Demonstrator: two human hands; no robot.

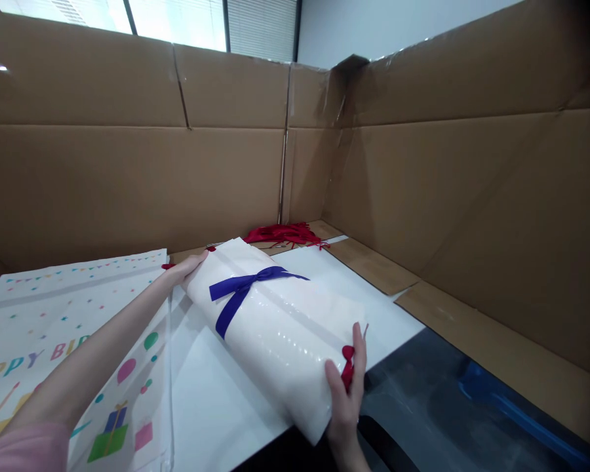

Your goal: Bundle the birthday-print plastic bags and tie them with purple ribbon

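Note:
A thick, glossy white roll (280, 341), somewhat flattened, lies at a slant between my hands. Round its middle runs a dark blue ribbon (246, 282) tied in a bow. At its far left end, my left hand (191, 265) grips the edge, with the fingertips mostly hidden. My right hand (347, 400) is curled round the near right end, thumb on one side and fingers on the other. A red ribbon (347, 367) shows at that end, by my right fingers. The roll rests over a white board (226, 387).
Flat printed birthday sheets (29, 321) lie stacked at the left. A heap of red ribbons (285, 233) sits at the back. Tall cardboard walls (128, 183) enclose the back and right. At the lower right is a dark see-through surface with a blue bar (511, 400).

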